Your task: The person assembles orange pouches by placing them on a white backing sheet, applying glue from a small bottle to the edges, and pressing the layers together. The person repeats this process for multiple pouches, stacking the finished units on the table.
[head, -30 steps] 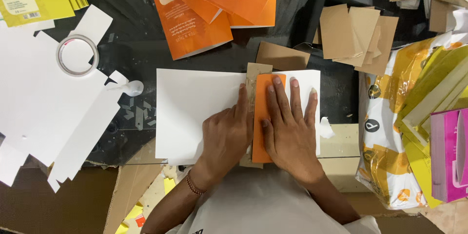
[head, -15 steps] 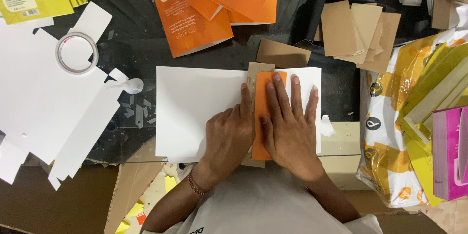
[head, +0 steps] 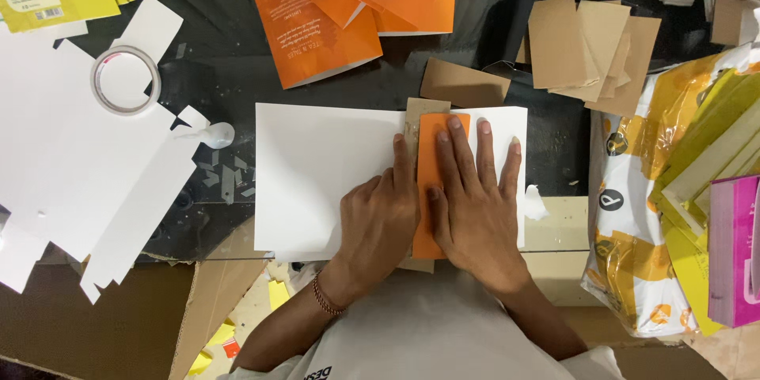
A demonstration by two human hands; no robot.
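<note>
Pressing flat on the middle of the dark table (head: 206, 55), both hands are laid over an orange paper strip (head: 428, 182) that lies lengthwise on a brown cardboard strip (head: 414, 123), which in turn rests on a white sheet (head: 317, 182). The left hand (head: 380, 222) is spread palm-down, its fingers touching the strip's left edge; the right hand (head: 475, 206) is spread across the strip and the white sheet beside it. Nothing is pinched: both palms are held open and flat.

The orange strip is judged thin, light and easily creased, so it is best held by broad pressure or lifted at a free end near the top. The cardboard beneath appears stiffer.

A tape roll (head: 125, 79) is seen well to the left on white die-cut blanks (head: 71, 182). Orange printed covers (head: 348, 0) are fanned above, and cut cardboard pieces (head: 590, 47) are stacked to the upper right.
</note>
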